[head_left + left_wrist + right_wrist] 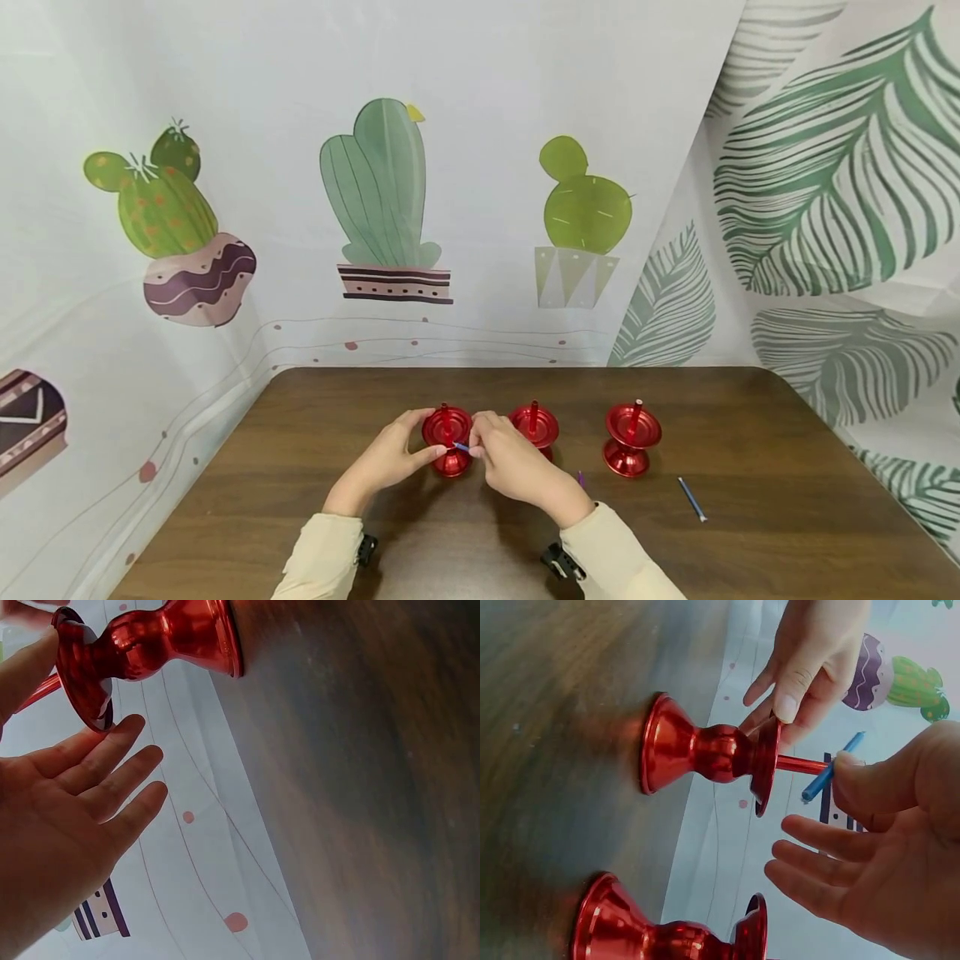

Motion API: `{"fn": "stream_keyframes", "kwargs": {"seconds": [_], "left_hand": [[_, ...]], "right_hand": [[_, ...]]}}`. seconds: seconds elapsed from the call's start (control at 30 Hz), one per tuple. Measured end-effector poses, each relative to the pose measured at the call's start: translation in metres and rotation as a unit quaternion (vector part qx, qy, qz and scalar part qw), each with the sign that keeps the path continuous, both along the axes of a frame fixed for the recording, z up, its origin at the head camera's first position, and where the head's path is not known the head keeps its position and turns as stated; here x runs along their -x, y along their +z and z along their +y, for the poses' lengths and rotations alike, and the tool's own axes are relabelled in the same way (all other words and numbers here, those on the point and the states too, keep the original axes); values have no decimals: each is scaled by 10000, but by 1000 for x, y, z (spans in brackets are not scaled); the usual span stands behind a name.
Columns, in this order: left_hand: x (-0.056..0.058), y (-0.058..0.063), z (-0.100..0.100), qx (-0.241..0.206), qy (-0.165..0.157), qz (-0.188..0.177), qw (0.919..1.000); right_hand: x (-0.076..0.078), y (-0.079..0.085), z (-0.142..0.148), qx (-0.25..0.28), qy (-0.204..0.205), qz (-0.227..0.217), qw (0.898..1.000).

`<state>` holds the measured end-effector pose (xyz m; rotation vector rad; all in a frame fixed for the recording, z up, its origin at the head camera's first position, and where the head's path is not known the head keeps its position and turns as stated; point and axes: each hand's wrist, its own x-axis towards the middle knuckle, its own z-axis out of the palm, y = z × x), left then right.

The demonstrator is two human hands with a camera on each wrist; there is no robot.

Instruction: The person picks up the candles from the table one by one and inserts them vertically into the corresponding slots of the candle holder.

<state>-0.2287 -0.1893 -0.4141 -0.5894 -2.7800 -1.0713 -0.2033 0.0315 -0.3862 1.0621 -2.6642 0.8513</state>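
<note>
A shiny red candle holder (450,467) with a flared dish and an upright red stem stands on the table. My left hand (381,460) holds its dish rim between thumb and fingers, the outer fingers spread in the left wrist view. Between thumb and index finger my right hand (517,467) pinches a thin blue candle (831,769). The candle lies crosswise close to the top of the holder's stem in the right wrist view. The other right fingers are held loosely apart. A second red candle holder (534,427) stands just beyond my right hand, its base partly hidden.
A third red candle holder (627,450) stands to the right. Nearer me on the brown table (765,550) lies another thin blue candle (692,500). The tip of a purple stick (581,478) shows beside my right wrist. A cactus-printed cloth (480,167) hangs behind the table.
</note>
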Motion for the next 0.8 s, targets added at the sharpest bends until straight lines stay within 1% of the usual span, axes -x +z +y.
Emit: {"fn": "stream_keyframes", "kwargs": {"seconds": [0.2,0.3,0.4,0.47,0.53,0.6,0.7,0.8], "left_hand": [[0,1,0,7,-51,16,10000],[1,0,-1,17,-74,29,10000],[1,0,0,-3,-54,2,10000],[1,0,0,-21,-40,-11,10000],[1,-1,0,-17,-27,-14,10000],[1,-1,0,11,-17,2,10000],[2,-2,0,2,-7,4,10000],[2,-2,-1,-31,-7,-2,10000]], "right_hand": [[13,3,-6,544,-51,-357,9979],[20,3,-12,893,-148,-427,9950],[27,3,-18,1321,-220,-524,9896],[31,4,-22,1625,-267,-666,9841],[34,5,-25,1949,-306,-871,9765],[38,5,-30,2296,-342,-1091,9665],[43,4,-36,2904,-379,-1524,9439],[47,3,-42,3456,-420,-1820,9196]]}}
